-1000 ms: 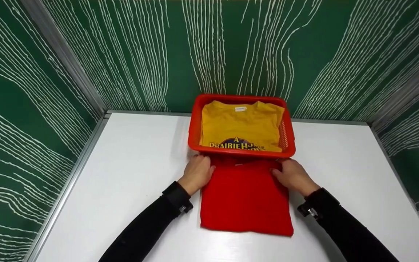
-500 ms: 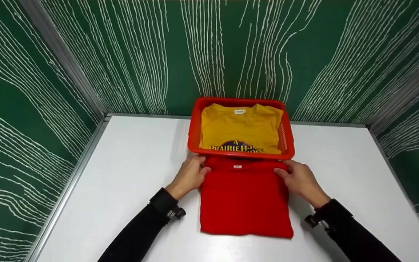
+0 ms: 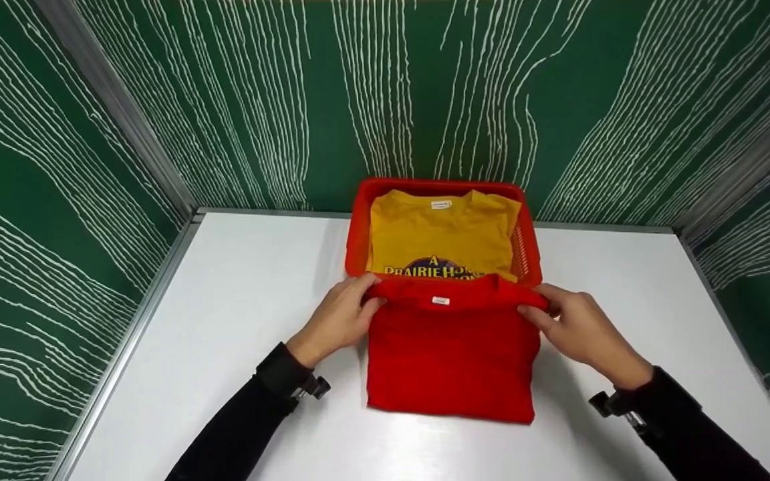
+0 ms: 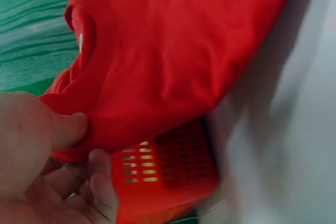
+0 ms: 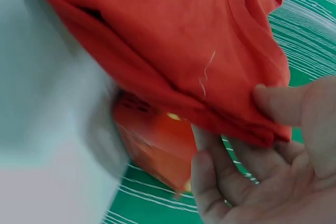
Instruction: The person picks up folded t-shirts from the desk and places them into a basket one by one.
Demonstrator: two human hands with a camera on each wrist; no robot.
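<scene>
A folded red T-shirt (image 3: pixel 452 354) with a small white neck label is held up by its collar end in front of the basket. My left hand (image 3: pixel 338 314) pinches its upper left corner between thumb and fingers, as the left wrist view also shows on the red cloth (image 4: pixel 173 51). At the upper right corner my right hand (image 3: pixel 585 327) pinches the shirt; in the right wrist view the thumb lies on top of the folded layers (image 5: pixel 157 40) and the fingers underneath. The shirt's top covers part of the basket's front rim.
Behind the shirt stands a red plastic basket (image 3: pixel 357 234) with perforated sides. Inside lies a folded yellow T-shirt (image 3: pixel 438 230) with printed lettering. Both rest on a white table (image 3: pixel 258 267), backed by a green wall (image 3: pixel 325 100) with white wavy lines.
The red shirt's collar end has risen off the table and now overlaps the basket's front rim. My hands have moved up with it and slightly apart. The basket stays in place.
</scene>
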